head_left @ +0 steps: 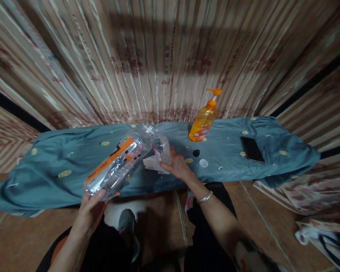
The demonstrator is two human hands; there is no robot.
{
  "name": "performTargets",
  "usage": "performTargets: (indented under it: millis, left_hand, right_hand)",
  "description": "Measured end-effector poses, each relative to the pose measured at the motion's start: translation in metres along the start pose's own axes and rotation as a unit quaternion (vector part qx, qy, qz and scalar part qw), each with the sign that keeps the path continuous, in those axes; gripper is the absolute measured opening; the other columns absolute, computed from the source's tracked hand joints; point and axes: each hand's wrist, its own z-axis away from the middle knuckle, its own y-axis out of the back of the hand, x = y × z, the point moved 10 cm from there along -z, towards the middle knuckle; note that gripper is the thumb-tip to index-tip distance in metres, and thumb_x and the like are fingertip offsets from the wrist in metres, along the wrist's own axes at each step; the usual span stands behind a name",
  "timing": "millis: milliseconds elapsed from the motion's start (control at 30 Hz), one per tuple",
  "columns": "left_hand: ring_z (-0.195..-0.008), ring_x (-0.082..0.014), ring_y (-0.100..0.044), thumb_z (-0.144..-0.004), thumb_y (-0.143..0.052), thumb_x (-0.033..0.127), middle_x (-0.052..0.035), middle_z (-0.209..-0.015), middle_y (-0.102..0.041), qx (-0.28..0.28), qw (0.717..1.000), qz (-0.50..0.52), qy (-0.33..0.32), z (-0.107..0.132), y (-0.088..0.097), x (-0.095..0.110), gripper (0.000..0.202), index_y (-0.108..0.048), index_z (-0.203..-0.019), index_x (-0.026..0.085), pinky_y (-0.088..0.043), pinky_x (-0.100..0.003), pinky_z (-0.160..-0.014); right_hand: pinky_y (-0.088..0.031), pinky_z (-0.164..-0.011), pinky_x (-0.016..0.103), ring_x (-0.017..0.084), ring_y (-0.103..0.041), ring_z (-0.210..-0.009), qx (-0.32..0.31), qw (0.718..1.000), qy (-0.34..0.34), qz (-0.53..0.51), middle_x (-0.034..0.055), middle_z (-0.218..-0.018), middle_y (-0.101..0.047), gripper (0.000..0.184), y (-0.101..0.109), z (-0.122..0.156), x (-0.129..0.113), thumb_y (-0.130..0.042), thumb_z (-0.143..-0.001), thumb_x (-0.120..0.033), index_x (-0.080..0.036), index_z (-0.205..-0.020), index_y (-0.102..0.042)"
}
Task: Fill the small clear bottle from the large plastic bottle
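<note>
My left hand (pixel 94 206) is closed around the base of a large clear plastic bottle (pixel 117 164) with an orange label. It holds the bottle tilted, mouth toward a small clear bottle (pixel 161 145). The small bottle stands on a table under a blue cloth (pixel 59 166). My right hand (pixel 177 166) grips the small bottle low on its side, over a white tissue (pixel 151 163). A black cap (pixel 196 152) and a white cap (pixel 203 163) lie on the cloth to the right of that hand.
An orange pump bottle (pixel 204 119) stands at the back of the table. A black phone (pixel 252 149) lies at the right end. Striped curtains hang behind. Bags (pixel 325 234) sit on the floor at the lower right. My shoes show below the table.
</note>
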Motion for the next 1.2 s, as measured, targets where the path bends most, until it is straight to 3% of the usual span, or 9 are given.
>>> performTargets:
  millis: [100, 267, 467, 733, 933, 1200]
  left_hand:
    - [-0.089, -0.0254, -0.072, -0.052, -0.097, 0.034, -0.0094, -0.114, -0.077, 0.006, 1.000, -0.015, -0.012, 0.000, 0.002, 0.005, 0.076, -0.072, -0.124, 0.024, -0.063, -0.028, -0.065]
    - [-0.091, -0.0266, -0.072, -0.052, -0.096, 0.034, -0.0103, -0.114, -0.077, 0.011, 0.999, -0.029, -0.031, 0.001, 0.005, 0.014, 0.075, -0.073, -0.122, 0.022, -0.063, -0.028, -0.067]
    - [-0.093, -0.0284, -0.072, -0.053, -0.096, 0.031, -0.0083, -0.114, -0.078, 0.020, 0.999, -0.024, -0.044, 0.003, 0.003, 0.023, 0.088, -0.065, -0.135, 0.027, -0.063, -0.029, -0.066]
    - [-0.106, -0.0308, -0.071, -0.049, -0.098, 0.030, -0.0065, -0.118, -0.077, 0.028, 0.998, -0.026, -0.048, 0.002, 0.003, 0.028, 0.090, -0.066, -0.134, 0.031, -0.063, -0.026, -0.069]
    - [-0.110, -0.0349, -0.070, -0.037, -0.100, 0.033, -0.0076, -0.121, -0.076, 0.069, 0.997, -0.014, -0.021, 0.007, 0.000, 0.030, 0.100, -0.068, -0.131, 0.028, -0.065, -0.029, -0.067]
    - [-0.104, -0.0296, -0.072, -0.048, -0.098, 0.028, -0.0057, -0.125, -0.076, 0.035, 0.999, -0.014, -0.018, 0.003, 0.007, 0.020, 0.091, -0.066, -0.134, 0.031, -0.064, -0.028, -0.073]
  right_hand:
    - [-0.054, -0.095, 0.039, 0.031, -0.072, -0.114, -0.005, 1.000, 0.000, 0.011, 0.0163, -0.128, -0.072, 0.070, -0.001, 0.000, 0.001, -0.069, -0.090, -0.034, -0.014, -0.150, -0.040]
    - [-0.053, -0.093, 0.037, 0.030, -0.071, -0.112, -0.006, 1.000, 0.004, 0.020, 0.0144, -0.123, -0.073, 0.069, -0.003, -0.001, 0.001, -0.069, -0.089, -0.034, -0.015, -0.149, -0.041]
    - [-0.053, -0.093, 0.037, 0.030, -0.072, -0.109, -0.009, 1.000, 0.010, 0.023, 0.0138, -0.122, -0.073, 0.067, -0.002, -0.001, -0.003, -0.068, -0.090, -0.033, -0.015, -0.148, -0.041]
    - [-0.054, -0.091, 0.038, 0.031, -0.072, -0.108, -0.005, 1.000, 0.020, 0.021, 0.0146, -0.121, -0.074, 0.064, 0.000, 0.000, -0.007, -0.068, -0.089, -0.032, -0.014, -0.145, -0.044]
    - [-0.054, -0.091, 0.037, 0.031, -0.073, -0.108, -0.008, 1.000, 0.000, 0.024, 0.0136, -0.122, -0.074, 0.064, 0.004, 0.002, -0.005, -0.068, -0.089, -0.032, -0.016, -0.146, -0.043]
    - [-0.053, -0.089, 0.035, 0.029, -0.073, -0.105, -0.012, 1.000, 0.016, 0.021, 0.0120, -0.118, -0.075, 0.061, 0.002, 0.001, -0.008, -0.068, -0.089, -0.033, -0.015, -0.143, -0.045]
